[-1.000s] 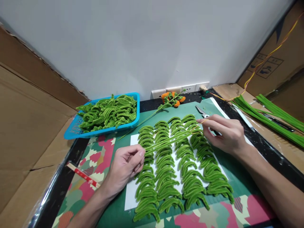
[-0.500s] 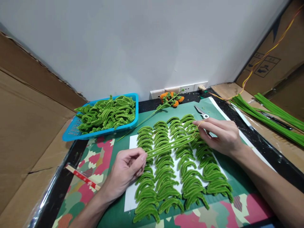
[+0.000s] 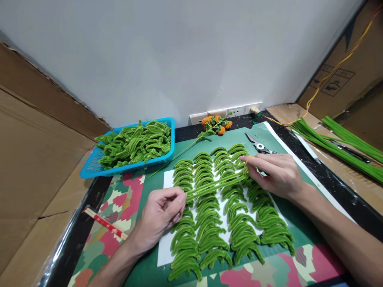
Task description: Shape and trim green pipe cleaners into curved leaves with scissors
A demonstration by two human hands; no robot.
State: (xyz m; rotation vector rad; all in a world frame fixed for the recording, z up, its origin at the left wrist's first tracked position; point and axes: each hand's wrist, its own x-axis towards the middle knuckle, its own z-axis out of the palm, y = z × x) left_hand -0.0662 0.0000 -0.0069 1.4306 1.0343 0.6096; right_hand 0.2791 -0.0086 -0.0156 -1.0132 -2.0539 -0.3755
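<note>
My left hand (image 3: 164, 213) pinches the left end of a long folded green pipe cleaner (image 3: 214, 186). At its looped right end, my right hand (image 3: 273, 171) closes its fingertips on a thin orange strand (image 3: 247, 160). The pipe cleaner stretches between both hands above white paper (image 3: 164, 249). Rows of curved green fuzzy pieces (image 3: 209, 223) lie beneath it on that paper. Scissors (image 3: 259, 146) rest just beyond my right hand, their handles partly hidden behind it.
A blue basket (image 3: 172, 137) of green fuzzy pieces stands at the back left. An orange flower stem (image 3: 209, 131) lies near the wall sockets (image 3: 236, 111). Green pipe cleaners (image 3: 326, 144) lie at the right, and red-wrapped chopsticks (image 3: 106, 224) at the left. Cardboard flanks both sides.
My right hand has shifted slightly left, bringing the orange strand over the looped end and uncovering more of the scissors. My left hand keeps its pinch, nearly in place.
</note>
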